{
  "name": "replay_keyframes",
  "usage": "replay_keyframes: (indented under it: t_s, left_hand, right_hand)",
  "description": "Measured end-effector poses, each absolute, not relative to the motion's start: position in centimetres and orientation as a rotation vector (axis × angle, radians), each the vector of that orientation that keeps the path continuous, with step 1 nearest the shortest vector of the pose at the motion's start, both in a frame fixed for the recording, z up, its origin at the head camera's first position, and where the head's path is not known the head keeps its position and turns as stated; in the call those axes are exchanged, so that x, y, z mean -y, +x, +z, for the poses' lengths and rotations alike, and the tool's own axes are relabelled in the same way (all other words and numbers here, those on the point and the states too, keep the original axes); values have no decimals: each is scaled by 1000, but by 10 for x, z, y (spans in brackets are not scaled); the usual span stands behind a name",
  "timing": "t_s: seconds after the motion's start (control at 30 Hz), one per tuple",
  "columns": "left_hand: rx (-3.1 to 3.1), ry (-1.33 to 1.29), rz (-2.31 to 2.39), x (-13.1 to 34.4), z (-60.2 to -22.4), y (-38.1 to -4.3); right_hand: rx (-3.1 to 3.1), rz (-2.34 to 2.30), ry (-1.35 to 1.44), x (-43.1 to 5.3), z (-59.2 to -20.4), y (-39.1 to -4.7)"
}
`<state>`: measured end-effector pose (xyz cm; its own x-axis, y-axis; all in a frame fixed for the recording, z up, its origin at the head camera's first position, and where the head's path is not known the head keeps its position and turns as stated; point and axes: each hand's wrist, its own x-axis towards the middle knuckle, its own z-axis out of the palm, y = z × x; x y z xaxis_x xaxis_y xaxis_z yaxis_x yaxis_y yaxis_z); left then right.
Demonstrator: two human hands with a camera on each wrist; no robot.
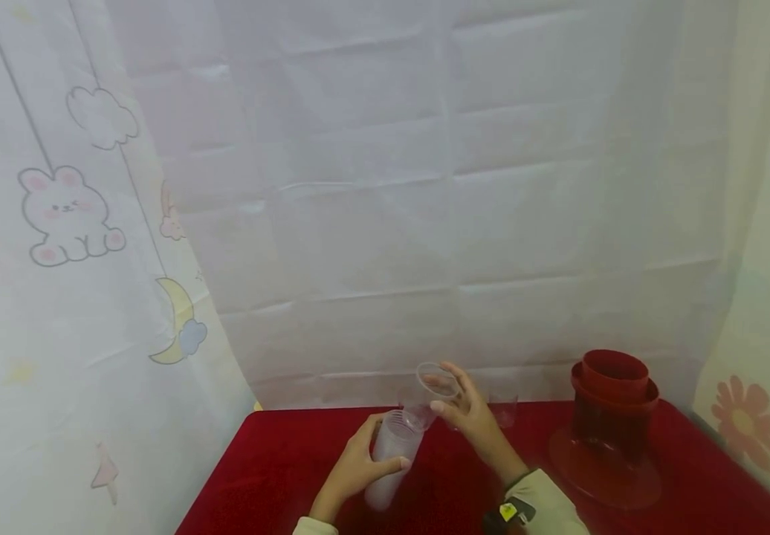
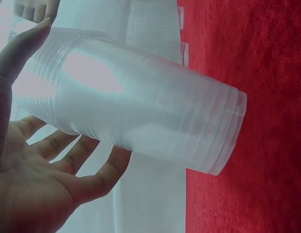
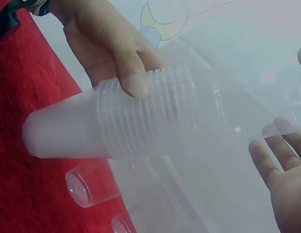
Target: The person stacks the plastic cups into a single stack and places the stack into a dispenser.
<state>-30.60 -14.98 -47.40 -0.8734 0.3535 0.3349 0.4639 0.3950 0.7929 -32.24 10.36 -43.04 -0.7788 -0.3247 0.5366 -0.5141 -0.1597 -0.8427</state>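
Observation:
My left hand [image 1: 357, 467] grips a tilted stack of nested clear plastic cups [image 1: 393, 446], thumb on one side and fingers around the other. In the left wrist view the stack [image 2: 145, 102] lies across the fingers, its rims by the thumb and its bases over the red cloth. A single clear cup [image 3: 242, 109] is held by the right hand [image 1: 470, 414], with its base right at the mouth of the stack. The fingers [image 3: 262, 158] of that hand curve along the cup's side in the right wrist view.
More clear cups stand on the red-covered table [image 1: 298, 438] behind the hands, one cup [image 1: 504, 410] to the right and another cup [image 3: 92, 182] lower in the right wrist view. A red plastic cylinder with a wide base [image 1: 615, 423] stands at the right. A white sheet [image 1: 385, 223] hangs behind.

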Motion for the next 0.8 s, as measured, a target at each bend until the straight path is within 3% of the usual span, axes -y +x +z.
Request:
replay_keyframes:
  t_s: [0.8]
  left_hand:
    - [2525,-766,-1522,151,-472,-304]
  right_hand:
    - [1939,2174,1032,-84,-444,-323]
